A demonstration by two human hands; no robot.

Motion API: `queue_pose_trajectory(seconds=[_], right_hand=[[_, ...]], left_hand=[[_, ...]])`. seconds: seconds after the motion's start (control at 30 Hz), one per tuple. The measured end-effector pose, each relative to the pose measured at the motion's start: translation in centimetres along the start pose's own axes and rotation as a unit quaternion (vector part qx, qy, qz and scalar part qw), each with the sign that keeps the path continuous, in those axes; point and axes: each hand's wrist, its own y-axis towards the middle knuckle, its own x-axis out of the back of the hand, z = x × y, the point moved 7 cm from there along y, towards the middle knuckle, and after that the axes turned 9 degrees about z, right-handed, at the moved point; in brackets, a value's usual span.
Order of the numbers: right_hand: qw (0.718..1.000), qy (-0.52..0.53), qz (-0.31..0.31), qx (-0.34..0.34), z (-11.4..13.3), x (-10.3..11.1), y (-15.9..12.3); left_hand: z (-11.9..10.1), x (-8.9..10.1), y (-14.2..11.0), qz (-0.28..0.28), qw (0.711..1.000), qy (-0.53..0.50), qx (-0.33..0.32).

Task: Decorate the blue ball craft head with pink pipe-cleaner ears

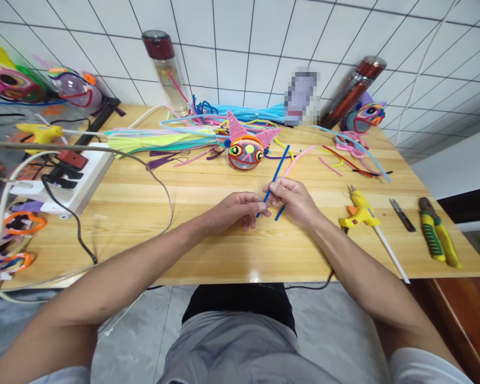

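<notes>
Over the middle of the wooden table, my left hand (240, 209) and my right hand (293, 198) meet at a blue pipe cleaner (279, 169). The thumb and fingers of my right hand pinch it partway along, and my left fingertips close on its lower end. A second short blue length (279, 212) shows below my right hand; whether it joins the first I cannot tell. Just beyond my hands sits a round decorated head (243, 154) with pink wrapped horns, yellow-ringed eyes and a red mouth outline.
Bundled pipe cleaners (164, 140) lie along the back near a glass bottle (166, 74). To the right are a yellow glue gun (360, 209), small snips (402, 215) and green-yellow pliers (436, 234). A white power strip (80, 181) with trailing cables occupies the left.
</notes>
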Motion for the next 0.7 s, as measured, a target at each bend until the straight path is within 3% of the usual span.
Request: queue_pose_trajectory(seconds=[0.47, 0.7], right_hand=[[0.999, 0.035, -0.004, -0.019, -0.17, -0.22, 0.17], [0.999, 0.034, -0.036, -0.01, 0.18, 0.31, 0.12]], left_hand=[[0.32, 0.55, 0.22, -0.016, 1.0, 0.008, -0.005], [-0.23, -0.07, -0.13, -0.016, 0.999, 0.028, -0.004]])
